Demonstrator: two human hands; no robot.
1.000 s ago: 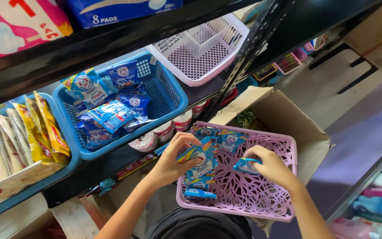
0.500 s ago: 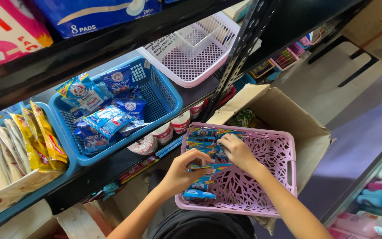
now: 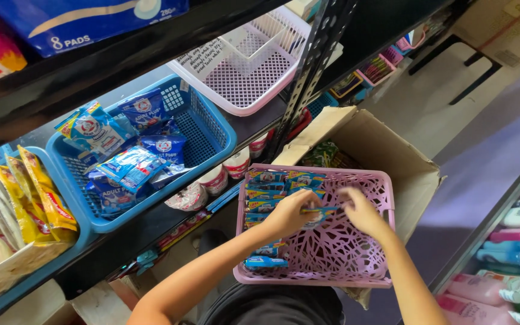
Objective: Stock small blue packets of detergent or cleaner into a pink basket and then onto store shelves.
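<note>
Both hands are down inside the pink basket right now. My left hand is curled, fingers pinched on one end of a small blue packet; my right hand is closed on the other end of that same packet, so the two grip it between them, held just above the basket's patterned floor, about at its middle. Along the basket's left wall I see a column of blue and yellow packs stacked flat, running from the far left corner toward me. One more blue pack lies alone near the front left corner, apart from the column.

Behind the basket, at its far right side, sits an open cardboard box with green packs showing inside; I can't tell what they are.

Up on the black shelf, a blue basket holds a loose heap of blue pouches, some standing against its back left wall. Left of it, at the shelf's left edge, yellow sachets lean in another tray. To the right, a white basket sits at the shelf's far end. Under the shelf edge, small round tubs line up between the blue basket and the pink one. Bottles stand at the far right.
</note>
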